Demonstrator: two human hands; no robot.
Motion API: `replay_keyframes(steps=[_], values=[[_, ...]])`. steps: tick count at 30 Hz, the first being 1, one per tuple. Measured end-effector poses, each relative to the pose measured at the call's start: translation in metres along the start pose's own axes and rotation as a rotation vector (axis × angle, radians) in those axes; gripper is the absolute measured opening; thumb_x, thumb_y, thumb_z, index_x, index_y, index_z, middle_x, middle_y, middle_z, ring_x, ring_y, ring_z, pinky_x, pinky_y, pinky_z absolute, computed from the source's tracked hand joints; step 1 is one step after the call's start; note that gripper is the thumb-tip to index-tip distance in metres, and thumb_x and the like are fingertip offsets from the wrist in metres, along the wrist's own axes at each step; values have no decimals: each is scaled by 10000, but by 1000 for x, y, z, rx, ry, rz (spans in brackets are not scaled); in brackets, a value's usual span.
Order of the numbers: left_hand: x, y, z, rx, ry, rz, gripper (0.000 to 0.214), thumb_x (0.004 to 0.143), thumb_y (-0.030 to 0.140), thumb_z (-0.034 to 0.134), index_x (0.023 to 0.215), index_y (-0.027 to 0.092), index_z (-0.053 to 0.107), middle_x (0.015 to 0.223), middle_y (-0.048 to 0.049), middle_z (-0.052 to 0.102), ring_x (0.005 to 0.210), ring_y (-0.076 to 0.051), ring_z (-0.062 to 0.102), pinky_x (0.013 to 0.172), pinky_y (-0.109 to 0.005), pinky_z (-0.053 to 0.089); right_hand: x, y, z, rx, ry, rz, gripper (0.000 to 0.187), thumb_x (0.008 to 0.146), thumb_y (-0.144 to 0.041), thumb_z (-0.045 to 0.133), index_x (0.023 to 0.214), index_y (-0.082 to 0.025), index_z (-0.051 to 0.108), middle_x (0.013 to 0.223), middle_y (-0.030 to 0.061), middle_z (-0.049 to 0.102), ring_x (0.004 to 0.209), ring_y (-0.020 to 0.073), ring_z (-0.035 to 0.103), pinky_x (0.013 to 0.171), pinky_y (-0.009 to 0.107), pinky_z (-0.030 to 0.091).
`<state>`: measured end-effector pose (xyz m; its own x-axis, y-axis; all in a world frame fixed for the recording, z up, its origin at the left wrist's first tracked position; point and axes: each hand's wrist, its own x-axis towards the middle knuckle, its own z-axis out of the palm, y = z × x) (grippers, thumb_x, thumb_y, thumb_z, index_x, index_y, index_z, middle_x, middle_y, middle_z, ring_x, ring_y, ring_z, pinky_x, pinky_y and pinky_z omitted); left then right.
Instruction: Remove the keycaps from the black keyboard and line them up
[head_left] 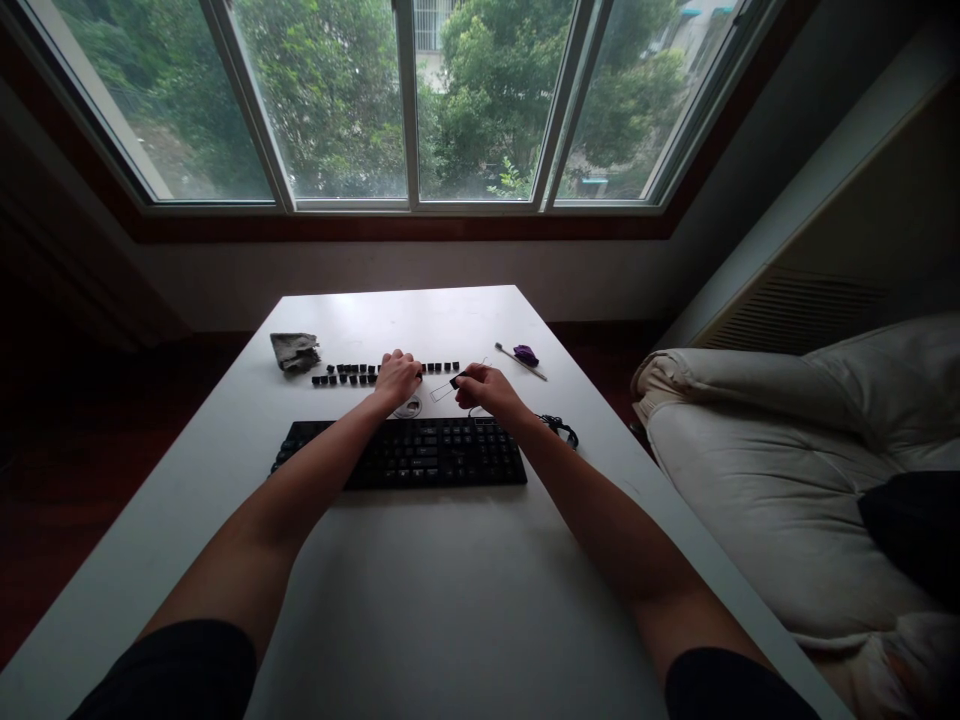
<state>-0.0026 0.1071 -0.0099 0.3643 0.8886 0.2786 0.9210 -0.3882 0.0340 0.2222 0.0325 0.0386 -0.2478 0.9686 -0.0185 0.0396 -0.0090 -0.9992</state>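
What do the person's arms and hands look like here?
Two bare arms, uncovered from the left hand and right hand to above the elbows. Short black sleeves, the left sleeve and right sleeve, cover the upper arms. No gloves, watch or bracelet shows.

The bench (pixel 450 600) looks smooth, matt white; the keyboard (pixel 420 452) and loose keycaps (pixel 352 374) matt black plastic; the rag (pixel 294 350) crumpled grey cloth.
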Motion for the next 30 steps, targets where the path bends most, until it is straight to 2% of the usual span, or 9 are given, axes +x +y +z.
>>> replay_keyframes(steps=[6, 11, 17, 23, 30], values=[[-3, -3, -2, -27, 28, -20, 248, 884, 239, 582, 1091, 202, 715, 1055, -120, 677, 1033, -296, 522, 913, -430, 367, 0, -2, 2, 5, 9, 19, 159, 864, -255, 701, 846, -152, 582, 658, 55, 707, 540, 139, 658, 532, 244, 577], [-8, -10, -9, -65, 44, -34, 263, 907, 166, 519, 1045, 219, 736, 1065, -121, 680, 1037, -291, 525, 903, -439, 360, 0, -2, 0, 5, 9, 28, 148, 869, -250, 699, 859, -152, 588, 672, 56, 713, 553, 140, 667, 552, 251, 588], [-11, -7, -12, -88, 45, -9, 221, 903, 191, 556, 1033, 220, 731, 1090, -113, 670, 1046, -289, 524, 923, -442, 366, 0, -2, 2, -1, -6, 50, 138, 872, -240, 695, 854, -150, 592, 674, 62, 713, 561, 143, 670, 559, 257, 594], [-10, -5, -8, -106, 34, 19, 334, 912, 113, 494, 1103, 257, 728, 1108, -98, 664, 1043, -271, 529, 927, -435, 378, 0, -2, 2, 11, -11, 44, 156, 860, -256, 708, 841, -155, 590, 659, 53, 708, 548, 138, 663, 545, 248, 588], [-12, -7, -13, -135, 50, 76, 358, 917, 88, 469, 1061, 264, 746, 1131, -87, 665, 1070, -266, 534, 929, -430, 405, 3, 5, -1, 8, -15, 31, 208, 837, -306, 728, 884, -162, 586, 681, 54, 707, 590, 153, 676, 579, 272, 597]])
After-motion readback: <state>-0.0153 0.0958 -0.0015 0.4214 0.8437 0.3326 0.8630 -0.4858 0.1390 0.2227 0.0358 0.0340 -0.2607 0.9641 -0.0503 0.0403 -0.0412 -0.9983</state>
